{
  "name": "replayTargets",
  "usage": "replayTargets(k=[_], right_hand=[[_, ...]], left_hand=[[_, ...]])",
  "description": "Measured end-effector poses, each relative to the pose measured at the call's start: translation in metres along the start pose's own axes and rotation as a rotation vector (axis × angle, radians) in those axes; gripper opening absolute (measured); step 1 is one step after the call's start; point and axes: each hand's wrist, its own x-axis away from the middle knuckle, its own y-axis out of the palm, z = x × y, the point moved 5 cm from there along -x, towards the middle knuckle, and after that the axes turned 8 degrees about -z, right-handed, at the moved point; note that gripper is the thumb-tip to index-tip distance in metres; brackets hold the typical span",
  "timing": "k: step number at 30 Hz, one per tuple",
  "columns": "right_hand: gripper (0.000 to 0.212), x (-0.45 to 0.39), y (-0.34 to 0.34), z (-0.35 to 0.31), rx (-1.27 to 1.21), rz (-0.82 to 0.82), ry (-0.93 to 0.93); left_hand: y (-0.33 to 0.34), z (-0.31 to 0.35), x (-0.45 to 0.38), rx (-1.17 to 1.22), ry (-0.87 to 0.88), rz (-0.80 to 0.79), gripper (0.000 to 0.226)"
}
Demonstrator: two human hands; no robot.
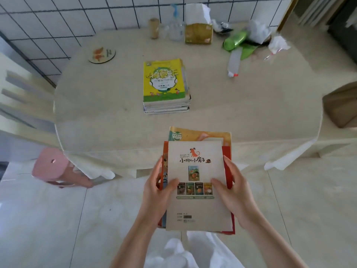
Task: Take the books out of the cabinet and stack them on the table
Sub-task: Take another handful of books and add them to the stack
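Left hand (158,187) and right hand (232,187) each clamp one side of a loose bundle of thin glossy paperbacks (197,182), white cover uppermost, held above the near edge of the round cream-clothed table (108,97). One squared stack of flat paperbacks, yellow-green cover on top (165,86), lies mid-table.

Both forearms reach forward from the bottom of the view, bare, converging slightly. The left hand (157,187) grips the left edge of a bundle of books (195,182), thumb lying across the top cover, fingers curled underneath. The right hand (231,187) mirrors it on the right edge, thumb on the cover, fingers wrapped below. The two thumbs point toward each other, well apart.
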Motion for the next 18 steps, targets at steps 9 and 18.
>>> replayTargets(k=[9,18], right_hand=[[0.068,-0.108,-0.004,-0.056,0.102,-0.139,-0.131],[0.089,-0.188,0.029,-0.084,0.101,-0.131,-0.022]], left_hand=[[-0.017,0.028,-0.078,0.091,-0.015,0.194,0.066],[-0.079,0.043,-0.145,0.101,-0.086,0.198,0.081]])
